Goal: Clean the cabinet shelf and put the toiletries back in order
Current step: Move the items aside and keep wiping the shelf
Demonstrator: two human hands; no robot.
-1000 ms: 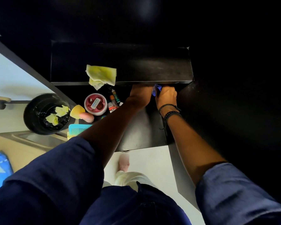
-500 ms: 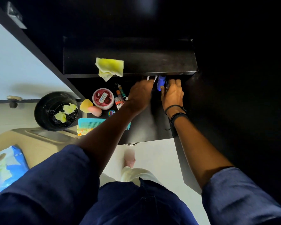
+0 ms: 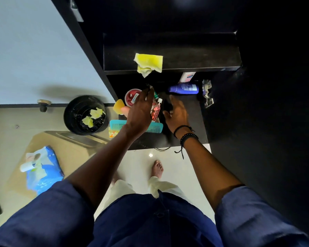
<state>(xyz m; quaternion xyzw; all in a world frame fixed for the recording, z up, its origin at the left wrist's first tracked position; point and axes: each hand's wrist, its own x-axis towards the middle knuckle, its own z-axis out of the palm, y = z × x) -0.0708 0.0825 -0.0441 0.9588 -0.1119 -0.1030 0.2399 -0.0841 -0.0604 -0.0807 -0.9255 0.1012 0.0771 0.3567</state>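
blue bottle [image 3: 184,89] lies sideways on lower shelf [image 3: 192,120], upper centre-right | likely light, smooth plastic, may roll: grasp mid-body | left hand [image 3: 141,109] fingers outstretched over tubes [image 3: 156,111], nothing visibly held | right hand [image 3: 177,111] loosely spread, empty

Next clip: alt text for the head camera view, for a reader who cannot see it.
Seen from above, a person's left hand reaches over a red tin and tubes on a black cabinet shelf, the right hand open beside it. A blue bottle lies on its side further back, and a yellow cloth hangs over the upper shelf.
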